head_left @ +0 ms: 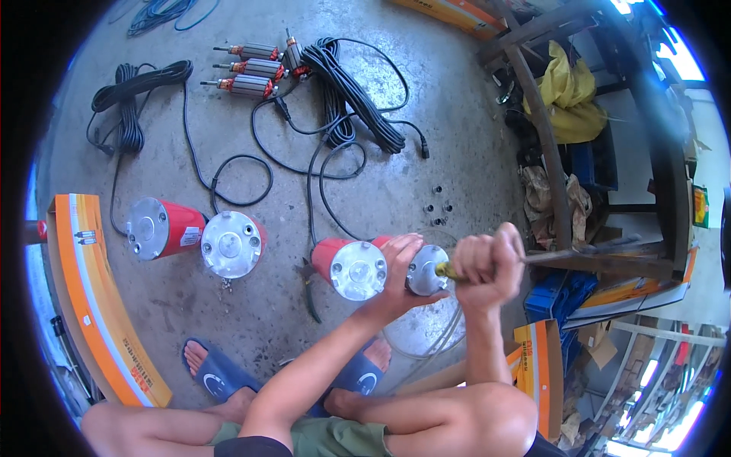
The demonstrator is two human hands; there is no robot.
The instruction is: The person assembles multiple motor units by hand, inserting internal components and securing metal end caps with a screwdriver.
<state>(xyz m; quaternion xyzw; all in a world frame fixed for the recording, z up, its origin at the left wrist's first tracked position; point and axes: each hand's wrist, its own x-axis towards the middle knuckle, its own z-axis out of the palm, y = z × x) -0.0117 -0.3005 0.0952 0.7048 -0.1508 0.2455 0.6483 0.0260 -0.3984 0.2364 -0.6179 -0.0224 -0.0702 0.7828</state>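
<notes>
A red motor housing with a round silver end cap (428, 271) stands on the floor before me. My left hand (399, 276) is closed around its side, fingers over the far edge and thumb at the near edge. My right hand (487, 265) is a fist on a tool whose yellow end (445, 270) points at the cap's right side; its exact kind is hidden by the fist. Just left of my left hand stands another red housing with a silver cap (359, 271). Two more, a tilted red housing (177, 228) and an upright one (231, 245), stand farther left.
Pliers (311, 293) lie left of the housings. Small dark parts (438, 207) are scattered beyond. Several motor armatures (251, 68) and coiled black cables (354, 95) lie farther off. Orange cartons (99, 305) flank me at left and right (539, 365). A wooden rack (537, 114) stands at right.
</notes>
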